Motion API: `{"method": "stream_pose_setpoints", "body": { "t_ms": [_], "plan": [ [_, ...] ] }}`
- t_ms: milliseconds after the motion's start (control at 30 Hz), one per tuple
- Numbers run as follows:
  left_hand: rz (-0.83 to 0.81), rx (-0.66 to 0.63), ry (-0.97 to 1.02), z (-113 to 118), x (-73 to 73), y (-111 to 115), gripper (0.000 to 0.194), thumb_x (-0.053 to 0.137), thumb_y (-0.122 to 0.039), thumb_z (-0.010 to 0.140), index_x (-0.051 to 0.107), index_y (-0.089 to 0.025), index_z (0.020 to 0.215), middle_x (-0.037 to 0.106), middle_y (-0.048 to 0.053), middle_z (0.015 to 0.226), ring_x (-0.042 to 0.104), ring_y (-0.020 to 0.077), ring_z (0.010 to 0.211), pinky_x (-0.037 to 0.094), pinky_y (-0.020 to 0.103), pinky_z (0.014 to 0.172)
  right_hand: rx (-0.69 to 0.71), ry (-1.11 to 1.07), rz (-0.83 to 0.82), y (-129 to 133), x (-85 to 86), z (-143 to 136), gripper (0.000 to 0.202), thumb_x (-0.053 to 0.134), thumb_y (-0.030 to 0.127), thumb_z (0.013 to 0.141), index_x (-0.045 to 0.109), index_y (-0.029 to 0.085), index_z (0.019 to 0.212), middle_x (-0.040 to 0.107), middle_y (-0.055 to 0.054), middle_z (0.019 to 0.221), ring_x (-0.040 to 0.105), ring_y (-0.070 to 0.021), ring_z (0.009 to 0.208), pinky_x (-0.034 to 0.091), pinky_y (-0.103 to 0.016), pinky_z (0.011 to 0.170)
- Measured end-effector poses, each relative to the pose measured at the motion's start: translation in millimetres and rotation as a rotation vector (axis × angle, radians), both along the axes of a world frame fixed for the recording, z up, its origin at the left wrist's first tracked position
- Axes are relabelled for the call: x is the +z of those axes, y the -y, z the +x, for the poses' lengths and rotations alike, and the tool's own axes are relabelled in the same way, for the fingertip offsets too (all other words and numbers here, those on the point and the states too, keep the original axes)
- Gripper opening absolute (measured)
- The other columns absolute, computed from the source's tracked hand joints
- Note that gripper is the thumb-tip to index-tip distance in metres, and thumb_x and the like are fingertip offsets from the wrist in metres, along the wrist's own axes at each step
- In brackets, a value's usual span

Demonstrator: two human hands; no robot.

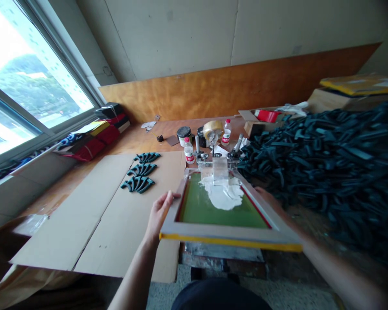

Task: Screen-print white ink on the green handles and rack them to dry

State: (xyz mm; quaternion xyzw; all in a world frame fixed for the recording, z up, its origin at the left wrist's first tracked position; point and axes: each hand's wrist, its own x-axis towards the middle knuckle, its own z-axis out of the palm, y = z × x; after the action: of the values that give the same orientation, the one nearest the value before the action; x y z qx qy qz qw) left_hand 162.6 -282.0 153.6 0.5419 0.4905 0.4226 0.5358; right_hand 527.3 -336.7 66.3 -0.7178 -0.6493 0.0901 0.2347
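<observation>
A silk-screen printing frame [216, 231] with a green mesh [207, 213] is raised and tilted in front of me. My left hand [161, 211] is closed on its left side, thumb along the edge. My right hand [269, 200] grips its right side, with the fingers partly hidden. Thick white ink [223, 196] lies on the upper part of the mesh. A squeegee [220, 171] rests upright in the ink at the frame's far end. Metal clamps [233, 154] stand behind the frame. Below its near edge a flat base plate [224, 252] shows.
Three rows of dark curved plastic parts [138, 184] lie on a cardboard sheet [100, 224] at left. A large heap of dark parts [323, 159] fills the right. Behind the frame stand red-capped bottles [189, 151], a tub [183, 134] and a tape roll [213, 128].
</observation>
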Motion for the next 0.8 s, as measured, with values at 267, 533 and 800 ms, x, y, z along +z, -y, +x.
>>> {"method": "stream_pose_setpoints", "body": {
  "t_ms": [267, 533, 800],
  "plan": [
    [-0.144, -0.006, -0.265, -8.0, -125.3, 28.6, 0.071, 0.06, -0.056, 0.076, 0.05, -0.019, 0.136, 0.052, -0.006, 0.061, 0.052, 0.0124, 0.057, 0.041, 0.023, 0.055, 0.26, 0.195, 0.158, -55.9, 42.3, -47.4, 0.059, 0.076, 0.026, 0.071, 0.053, 0.016, 0.125, 0.052, -0.013, 0.124, 0.049, -0.0291, 0.115, 0.044, -0.04, 0.096],
    [-0.142, -0.028, -0.295, -9.6, -142.8, 24.6, 0.065, 0.058, -0.057, 0.077, 0.057, -0.018, 0.128, 0.053, -0.004, 0.062, 0.054, 0.0142, 0.059, 0.042, 0.024, 0.057, 0.559, 0.281, -0.003, -2.0, 11.6, -76.8, 0.023, 0.043, 0.002, 0.082, 0.06, 0.017, 0.084, 0.062, -0.007, 0.085, 0.056, -0.0195, 0.083, 0.043, -0.029, 0.073],
    [-0.133, -0.023, -0.284, -10.1, -144.6, 25.9, 0.063, 0.056, -0.056, 0.079, 0.056, -0.015, 0.128, 0.053, -0.004, 0.063, 0.053, 0.0138, 0.06, 0.042, 0.024, 0.056, 0.688, 0.181, 0.036, 5.1, 22.9, -67.4, 0.015, 0.052, 0.009, 0.081, 0.061, 0.02, 0.076, 0.061, -0.004, 0.078, 0.053, -0.0202, 0.082, 0.039, -0.032, 0.075]
  ]
}}
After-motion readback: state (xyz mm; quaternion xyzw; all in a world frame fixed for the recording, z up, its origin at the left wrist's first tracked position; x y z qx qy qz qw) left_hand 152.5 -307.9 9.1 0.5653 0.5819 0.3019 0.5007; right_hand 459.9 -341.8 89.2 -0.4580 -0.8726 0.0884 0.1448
